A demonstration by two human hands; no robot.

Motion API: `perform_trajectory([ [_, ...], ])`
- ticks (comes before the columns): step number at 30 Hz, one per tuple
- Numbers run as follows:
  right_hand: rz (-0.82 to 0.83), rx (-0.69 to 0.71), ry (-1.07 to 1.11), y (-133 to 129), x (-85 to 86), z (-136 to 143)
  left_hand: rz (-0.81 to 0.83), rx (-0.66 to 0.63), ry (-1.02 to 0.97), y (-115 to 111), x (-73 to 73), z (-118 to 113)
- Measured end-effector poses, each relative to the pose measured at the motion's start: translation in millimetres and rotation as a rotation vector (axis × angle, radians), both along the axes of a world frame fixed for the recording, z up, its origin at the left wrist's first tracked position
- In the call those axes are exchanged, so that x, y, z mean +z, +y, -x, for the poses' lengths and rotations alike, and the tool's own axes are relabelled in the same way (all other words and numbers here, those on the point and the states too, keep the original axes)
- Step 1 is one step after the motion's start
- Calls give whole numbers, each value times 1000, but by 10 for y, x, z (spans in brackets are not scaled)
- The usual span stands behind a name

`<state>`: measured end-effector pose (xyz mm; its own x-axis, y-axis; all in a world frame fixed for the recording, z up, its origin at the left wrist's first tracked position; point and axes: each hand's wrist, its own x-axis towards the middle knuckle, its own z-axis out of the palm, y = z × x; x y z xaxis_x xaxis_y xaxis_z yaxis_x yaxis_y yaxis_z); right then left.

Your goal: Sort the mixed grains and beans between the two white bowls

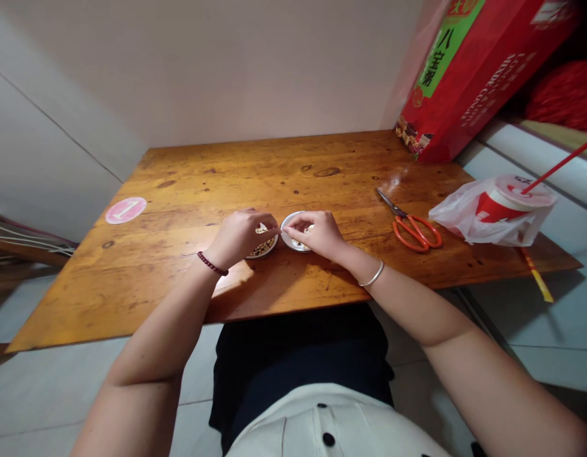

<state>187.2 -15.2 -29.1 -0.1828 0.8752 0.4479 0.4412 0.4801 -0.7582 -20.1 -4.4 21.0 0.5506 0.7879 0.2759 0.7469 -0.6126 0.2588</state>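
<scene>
Hands [248, 230] [322, 230] over bowls [263, 253] [288, 239], near table edge [283, 311] — scissors [402, 214] well apart

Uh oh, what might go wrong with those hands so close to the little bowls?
The left hand and right hand are close together at the bowls, so a bump might tip the left bowl and scatter its small pieces. The cup stands near the table's right end, so a knock might spill any drink. The scissors have an uncovered point, so a careless reach might mean a poke.
</scene>
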Motion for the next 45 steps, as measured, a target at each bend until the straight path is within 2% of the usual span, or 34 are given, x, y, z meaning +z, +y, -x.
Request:
perform_trajectory([
  [12, -6, 18, -23, 3, -6, -5, -42, -39, 5, 5, -24, -2],
  [18, 103, 54, 82, 28, -41, 1, -152, -120, 8, 21, -70, 15],
  [26, 279, 204, 334, 108, -97, 17, -199, -47, 36, 24, -42, 23],
  [39, 407, 192, 598, 121, 8, 8, -150, 17, 92, -5, 1, 11],
  [45, 441, 186, 615, 135, 32, -25, -157, 25, 107, -8, 6, 7],
])
